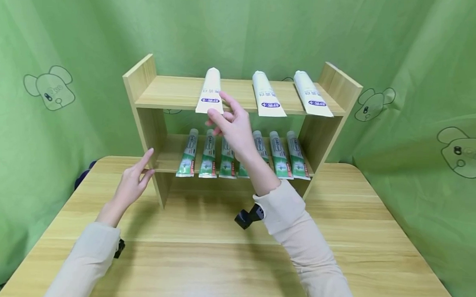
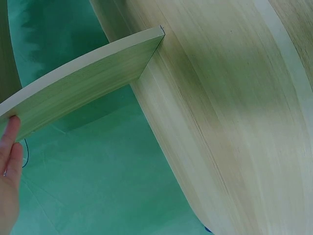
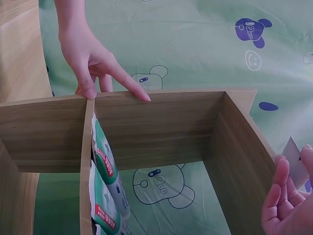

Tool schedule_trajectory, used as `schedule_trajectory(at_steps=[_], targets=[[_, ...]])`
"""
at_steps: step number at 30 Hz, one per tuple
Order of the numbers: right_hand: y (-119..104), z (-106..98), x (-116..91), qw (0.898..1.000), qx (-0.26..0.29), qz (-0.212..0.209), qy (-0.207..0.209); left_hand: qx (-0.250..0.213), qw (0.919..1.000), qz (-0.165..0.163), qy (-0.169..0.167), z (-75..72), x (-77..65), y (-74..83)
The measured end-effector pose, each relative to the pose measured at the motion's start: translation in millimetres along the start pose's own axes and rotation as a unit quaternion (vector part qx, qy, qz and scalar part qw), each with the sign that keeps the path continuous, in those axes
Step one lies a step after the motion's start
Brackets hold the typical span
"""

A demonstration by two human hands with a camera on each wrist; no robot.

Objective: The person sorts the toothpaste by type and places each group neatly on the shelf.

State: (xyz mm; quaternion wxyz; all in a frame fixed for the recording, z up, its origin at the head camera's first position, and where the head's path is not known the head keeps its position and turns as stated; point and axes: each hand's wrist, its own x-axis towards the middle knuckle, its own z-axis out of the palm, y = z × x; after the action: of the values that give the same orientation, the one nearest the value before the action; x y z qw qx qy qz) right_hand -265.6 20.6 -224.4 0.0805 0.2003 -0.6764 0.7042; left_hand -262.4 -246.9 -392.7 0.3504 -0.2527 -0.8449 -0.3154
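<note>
At the left end of the upper board lies a white toothpaste tube, its flat end overhanging the front edge. My right hand pinches that tube near its flat end; the right wrist view shows a corner of the white tube between thumb and fingers. Two more white tubes lie to the right on the same board. My left hand rests against the left side of the wooden shelf, thumb and index finger extended. Green-and-white toothpaste tubes line the lower board, partly hidden behind my right arm.
The shelf stands on a light wooden table. Green curtains with cartoon outlines surround the table at the back and both sides. A black wrist camera hangs below the right sleeve.
</note>
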Motion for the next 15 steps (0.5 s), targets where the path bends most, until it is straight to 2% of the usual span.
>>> schedule_trajectory(at_steps=[15], targets=[[-2.0, -1.4, 1.4, 0.999, 0.019, 0.032, -0.014, 0.007, 1.0, -0.002, 0.0, 1.0, -1.6, -0.7]])
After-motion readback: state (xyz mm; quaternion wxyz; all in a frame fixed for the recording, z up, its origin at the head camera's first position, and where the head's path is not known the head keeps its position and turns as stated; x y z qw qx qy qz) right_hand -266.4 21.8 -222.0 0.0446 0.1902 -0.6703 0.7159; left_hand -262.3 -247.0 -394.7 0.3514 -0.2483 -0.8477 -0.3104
